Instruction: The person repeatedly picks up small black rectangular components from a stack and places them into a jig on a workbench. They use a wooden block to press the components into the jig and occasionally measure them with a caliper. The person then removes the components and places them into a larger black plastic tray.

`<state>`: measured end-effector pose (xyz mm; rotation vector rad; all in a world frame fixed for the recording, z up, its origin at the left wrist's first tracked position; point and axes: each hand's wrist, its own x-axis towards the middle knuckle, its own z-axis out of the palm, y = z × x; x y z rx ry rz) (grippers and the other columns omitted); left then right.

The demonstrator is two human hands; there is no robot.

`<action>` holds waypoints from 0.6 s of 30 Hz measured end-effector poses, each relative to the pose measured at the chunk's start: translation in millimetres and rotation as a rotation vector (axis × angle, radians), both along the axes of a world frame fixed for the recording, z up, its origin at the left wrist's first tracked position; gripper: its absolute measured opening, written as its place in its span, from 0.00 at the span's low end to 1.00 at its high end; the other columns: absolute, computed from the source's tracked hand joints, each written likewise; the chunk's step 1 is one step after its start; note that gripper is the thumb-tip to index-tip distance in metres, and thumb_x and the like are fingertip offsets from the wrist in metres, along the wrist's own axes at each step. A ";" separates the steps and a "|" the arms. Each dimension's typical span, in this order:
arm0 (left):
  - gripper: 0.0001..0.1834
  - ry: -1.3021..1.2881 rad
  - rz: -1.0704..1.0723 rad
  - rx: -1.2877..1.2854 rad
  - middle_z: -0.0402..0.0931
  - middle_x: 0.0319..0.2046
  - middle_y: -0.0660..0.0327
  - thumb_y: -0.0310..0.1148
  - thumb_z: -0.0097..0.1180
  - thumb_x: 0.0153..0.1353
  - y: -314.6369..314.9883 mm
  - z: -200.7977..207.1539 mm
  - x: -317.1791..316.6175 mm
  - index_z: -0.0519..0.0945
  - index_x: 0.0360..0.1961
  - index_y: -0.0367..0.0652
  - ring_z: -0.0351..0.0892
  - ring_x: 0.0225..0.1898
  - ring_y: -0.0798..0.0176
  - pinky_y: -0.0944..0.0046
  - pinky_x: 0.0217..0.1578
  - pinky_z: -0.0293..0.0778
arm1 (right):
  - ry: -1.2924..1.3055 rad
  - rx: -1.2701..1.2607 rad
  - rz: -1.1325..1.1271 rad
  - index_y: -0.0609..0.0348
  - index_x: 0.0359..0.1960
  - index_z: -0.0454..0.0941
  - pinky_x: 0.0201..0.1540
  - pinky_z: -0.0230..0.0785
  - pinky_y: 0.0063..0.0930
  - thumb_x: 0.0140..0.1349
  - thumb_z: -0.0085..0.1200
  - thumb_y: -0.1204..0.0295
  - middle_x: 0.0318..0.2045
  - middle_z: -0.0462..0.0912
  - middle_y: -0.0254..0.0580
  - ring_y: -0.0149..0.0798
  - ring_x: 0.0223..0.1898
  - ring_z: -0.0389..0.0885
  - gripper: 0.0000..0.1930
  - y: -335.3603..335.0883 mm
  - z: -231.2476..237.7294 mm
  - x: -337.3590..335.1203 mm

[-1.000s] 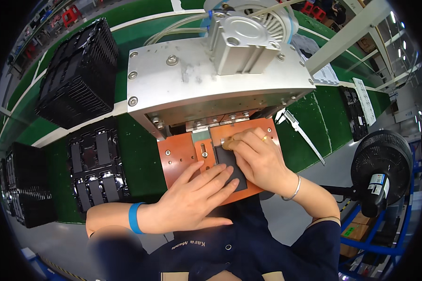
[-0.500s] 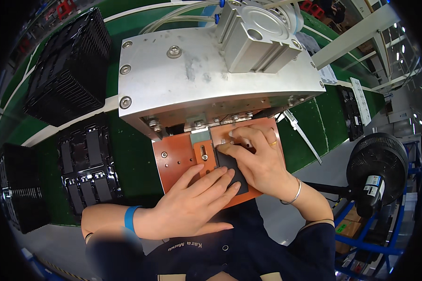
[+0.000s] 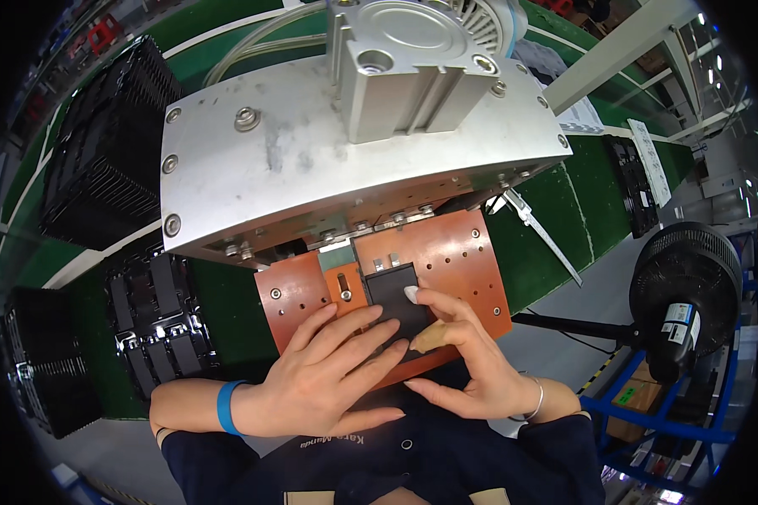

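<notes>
A flat black rectangular piece (image 3: 393,292) lies on an orange fixture plate (image 3: 451,250), beside a small orange block (image 3: 355,290) with a slot and a screw. Two small silver tabs (image 3: 387,262) show at its far end. My left hand (image 3: 316,383) is spread with straight fingers, their tips resting on the piece's left and near part. My right hand (image 3: 484,366) is at the right edge with fingers apart. Its index fingertip touches or nearly touches that edge, and another finger wears a tan finger cot (image 3: 430,337). Neither hand grips anything.
A metal press housing (image 3: 303,160) with a cylinder (image 3: 421,93) on top overhangs the plate's far side. A caliper (image 3: 539,229) lies to the right on the green bench. Black trays (image 3: 164,320) stand at left, some stacked (image 3: 105,160). A black fan (image 3: 686,278) stands at right.
My right hand has drawn back from the piece's far end to its right edge, and its fingers have spread. The silver tabs now show. My left hand stays on the piece.
</notes>
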<state>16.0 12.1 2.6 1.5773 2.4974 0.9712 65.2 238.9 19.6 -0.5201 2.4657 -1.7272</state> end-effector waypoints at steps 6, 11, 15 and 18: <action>0.34 0.119 0.026 -0.063 0.73 0.56 0.54 0.61 0.63 0.49 -1.4 -0.7 -12.1 0.81 0.50 0.46 0.67 0.60 0.47 0.42 0.61 0.56 | 0.370 0.487 0.056 0.62 0.39 0.82 0.59 0.71 0.42 0.52 0.66 0.70 0.52 0.79 0.49 0.48 0.57 0.76 0.14 14.5 -2.3 -28.3; 0.36 0.042 0.056 -0.094 0.68 0.61 0.53 0.62 0.62 0.50 -1.0 1.0 -20.8 0.79 0.54 0.48 0.63 0.63 0.45 0.41 0.63 0.55 | 0.447 0.484 0.107 0.62 0.39 0.83 0.57 0.73 0.40 0.50 0.67 0.69 0.49 0.81 0.48 0.48 0.54 0.79 0.15 18.1 -4.4 -50.2; 0.36 0.020 0.048 -0.112 0.67 0.62 0.53 0.61 0.62 0.51 -0.5 0.0 -21.6 0.79 0.54 0.49 0.62 0.65 0.45 0.42 0.63 0.54 | 0.439 0.467 0.115 0.61 0.38 0.83 0.55 0.75 0.38 0.49 0.68 0.69 0.48 0.82 0.48 0.47 0.54 0.80 0.15 21.2 -7.3 -52.8; 0.35 0.042 0.053 -0.131 0.67 0.62 0.54 0.61 0.61 0.51 -0.7 0.3 -20.2 0.79 0.54 0.51 0.62 0.64 0.46 0.43 0.64 0.52 | 0.439 0.455 0.125 0.61 0.38 0.84 0.55 0.75 0.37 0.49 0.68 0.68 0.49 0.81 0.47 0.47 0.53 0.80 0.15 22.7 -10.4 -53.8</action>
